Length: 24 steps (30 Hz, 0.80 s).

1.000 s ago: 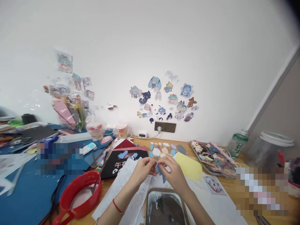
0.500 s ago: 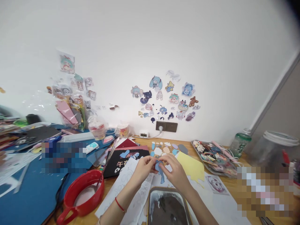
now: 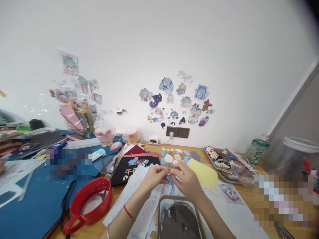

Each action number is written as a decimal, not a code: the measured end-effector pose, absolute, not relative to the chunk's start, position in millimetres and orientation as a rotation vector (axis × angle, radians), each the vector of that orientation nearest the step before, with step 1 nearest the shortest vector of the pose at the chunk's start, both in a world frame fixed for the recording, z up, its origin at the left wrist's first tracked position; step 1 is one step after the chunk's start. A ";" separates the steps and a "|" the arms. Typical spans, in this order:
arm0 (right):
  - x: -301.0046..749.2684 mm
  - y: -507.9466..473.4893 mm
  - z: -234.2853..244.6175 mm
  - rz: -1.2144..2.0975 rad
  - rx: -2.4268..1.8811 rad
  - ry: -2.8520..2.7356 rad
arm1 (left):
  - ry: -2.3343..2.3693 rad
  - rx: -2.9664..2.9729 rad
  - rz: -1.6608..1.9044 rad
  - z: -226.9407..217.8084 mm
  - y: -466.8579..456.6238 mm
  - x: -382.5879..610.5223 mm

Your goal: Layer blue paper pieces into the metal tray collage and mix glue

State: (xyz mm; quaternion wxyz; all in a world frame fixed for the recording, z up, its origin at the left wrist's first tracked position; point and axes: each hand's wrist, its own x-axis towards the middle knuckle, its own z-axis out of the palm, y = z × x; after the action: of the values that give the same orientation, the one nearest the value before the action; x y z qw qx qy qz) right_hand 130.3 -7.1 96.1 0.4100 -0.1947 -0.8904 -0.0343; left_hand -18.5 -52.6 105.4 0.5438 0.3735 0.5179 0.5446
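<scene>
Grip narrow: left hand [image 3: 155, 176] and right hand [image 3: 185, 182] pinch a blue cutout [image 3: 171, 189] just beyond the near tray [image 3: 178, 219]. They have drawn together, covering more of its top, suggesting finer handling there.

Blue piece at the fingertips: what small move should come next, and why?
Probably ease the right hand slightly aside while the left hand holds the blue piece: fingers of both hands crowd its upper end and hide it, and only the lower part hangs in view.
</scene>
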 end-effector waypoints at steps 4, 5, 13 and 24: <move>131.0 -6.7 93.5 -0.221 -0.379 -2.296 | 1.248 0.836 1.288 103.1 -51.2 -20.0; 130.6 -6.7 93.1 -0.240 -0.359 -2.308 | 1.252 0.825 1.302 102.2 -50.2 -20.3; 124.3 -10.3 93.2 -0.246 -0.260 -2.364 | 1.301 0.727 1.463 98.0 -44.0 -26.9; 122.7 -18.7 101.3 -0.021 -0.250 -2.361 | 1.331 0.609 1.640 95.0 -37.5 -44.5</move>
State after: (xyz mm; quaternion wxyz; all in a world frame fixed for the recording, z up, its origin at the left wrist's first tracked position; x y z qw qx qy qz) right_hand 122.7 -18.7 101.3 0.3743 -0.0975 -0.9221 -0.0083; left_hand -44.5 -37.5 95.0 0.4545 0.2466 0.5394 0.6646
